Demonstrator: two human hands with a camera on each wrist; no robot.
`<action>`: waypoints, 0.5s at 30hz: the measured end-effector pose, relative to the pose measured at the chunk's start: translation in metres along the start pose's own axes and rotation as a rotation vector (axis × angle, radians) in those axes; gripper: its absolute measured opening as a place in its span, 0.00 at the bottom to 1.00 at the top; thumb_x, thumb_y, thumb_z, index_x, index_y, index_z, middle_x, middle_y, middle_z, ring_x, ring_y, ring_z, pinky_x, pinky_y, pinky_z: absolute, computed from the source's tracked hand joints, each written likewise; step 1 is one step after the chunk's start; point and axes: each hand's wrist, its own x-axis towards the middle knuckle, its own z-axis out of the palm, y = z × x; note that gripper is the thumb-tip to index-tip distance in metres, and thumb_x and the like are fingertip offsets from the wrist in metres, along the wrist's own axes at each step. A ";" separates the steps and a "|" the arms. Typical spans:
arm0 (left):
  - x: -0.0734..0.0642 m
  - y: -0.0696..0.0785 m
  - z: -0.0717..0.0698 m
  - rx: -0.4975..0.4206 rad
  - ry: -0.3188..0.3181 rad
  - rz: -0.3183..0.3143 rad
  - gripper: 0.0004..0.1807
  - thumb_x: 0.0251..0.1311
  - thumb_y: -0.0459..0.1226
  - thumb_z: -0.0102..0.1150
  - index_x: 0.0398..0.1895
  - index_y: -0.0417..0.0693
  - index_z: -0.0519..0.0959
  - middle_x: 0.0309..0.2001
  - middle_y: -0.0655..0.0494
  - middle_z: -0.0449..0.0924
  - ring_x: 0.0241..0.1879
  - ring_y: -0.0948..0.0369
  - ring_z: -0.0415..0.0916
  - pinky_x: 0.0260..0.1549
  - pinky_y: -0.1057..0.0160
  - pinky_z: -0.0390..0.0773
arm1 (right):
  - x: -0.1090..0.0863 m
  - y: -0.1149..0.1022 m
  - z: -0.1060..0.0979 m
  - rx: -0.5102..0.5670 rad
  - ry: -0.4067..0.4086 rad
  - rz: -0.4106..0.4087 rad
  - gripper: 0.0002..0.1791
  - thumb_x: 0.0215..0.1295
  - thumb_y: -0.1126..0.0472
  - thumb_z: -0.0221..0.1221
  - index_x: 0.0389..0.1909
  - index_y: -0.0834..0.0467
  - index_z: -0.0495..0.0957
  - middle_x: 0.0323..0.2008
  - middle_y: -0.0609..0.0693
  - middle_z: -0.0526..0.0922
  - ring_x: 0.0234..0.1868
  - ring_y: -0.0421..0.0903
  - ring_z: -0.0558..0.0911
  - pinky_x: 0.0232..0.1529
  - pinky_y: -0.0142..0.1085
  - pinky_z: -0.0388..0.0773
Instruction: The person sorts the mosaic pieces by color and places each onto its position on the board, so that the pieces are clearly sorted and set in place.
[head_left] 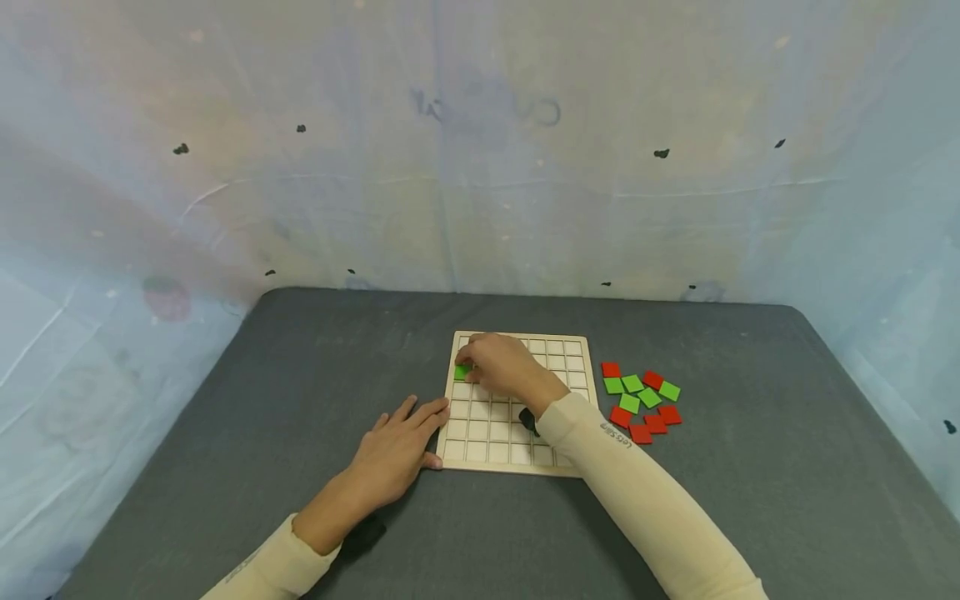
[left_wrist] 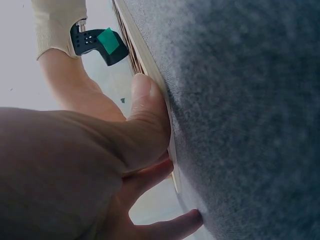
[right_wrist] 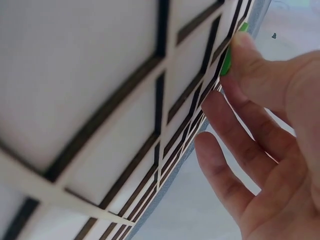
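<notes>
Thumb and fingertips of the right hand [head_left: 504,364] pinch a thin green square tile [head_left: 461,373] at the left side of a pale wooden board [head_left: 477,430] divided into square cells, toward its far end; whether the tile sits fully inside its cell cannot be told. The left hand [head_left: 392,457] has its fingers spread, and its thumb touches the board's left edge near the closest corner. The board lies flat on a counter [head_left: 750,475] covered in dark grey cloth. Just beside the board's right edge, loose red square tiles [head_left: 641,434] and loose green square tiles [head_left: 648,397] lie scattered together, near the right arm's cream sleeve [head_left: 645,492]. A black device [left_wrist: 92,44] bearing a green patch is worn on the right wrist. Behind the counter hangs pale sheeting [head_left: 480,233] with small dark marks.
</notes>
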 end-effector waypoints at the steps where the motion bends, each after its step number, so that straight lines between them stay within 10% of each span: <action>1: 0.000 0.000 0.000 -0.002 -0.001 0.000 0.37 0.60 0.51 0.59 0.72 0.51 0.68 0.76 0.58 0.62 0.75 0.41 0.58 0.62 0.31 0.65 | 0.000 0.000 0.000 -0.002 -0.001 -0.001 0.18 0.66 0.55 0.65 0.56 0.47 0.83 0.51 0.44 0.83 0.48 0.41 0.84 0.48 0.36 0.82; 15: 0.001 0.001 -0.001 0.006 -0.010 -0.009 0.37 0.59 0.50 0.62 0.73 0.53 0.68 0.76 0.60 0.61 0.75 0.42 0.57 0.63 0.32 0.66 | -0.018 0.007 -0.012 0.083 0.043 -0.005 0.19 0.65 0.51 0.66 0.56 0.49 0.83 0.52 0.45 0.83 0.47 0.42 0.83 0.47 0.38 0.81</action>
